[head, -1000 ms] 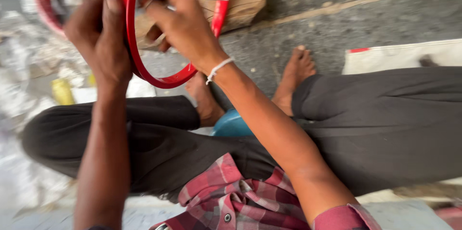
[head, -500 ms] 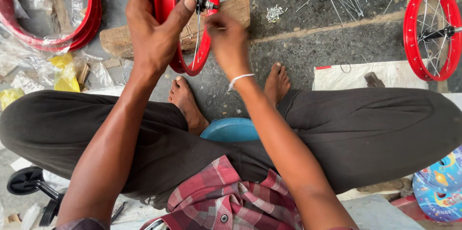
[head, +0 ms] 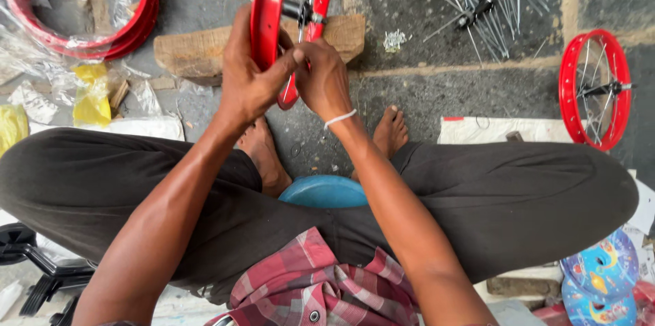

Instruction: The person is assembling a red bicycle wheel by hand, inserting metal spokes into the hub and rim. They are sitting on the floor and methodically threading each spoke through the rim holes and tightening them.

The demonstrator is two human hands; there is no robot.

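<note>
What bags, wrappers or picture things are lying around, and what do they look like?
Clear plastic wrappers: far left on the floor, crumpled, see-through.
Yellow bag: left, beside the wrappers, crumpled, bright yellow.
Round picture discs: bottom right corner, blue with colourful cartoon shapes.
White sheet: right, by the person's knee, flat.
No screens or signs.

Bare grey concrete floor (head: 423, 104) lies open right of the hands; rough wooden block (head: 198, 50) crowds behind them.
</note>
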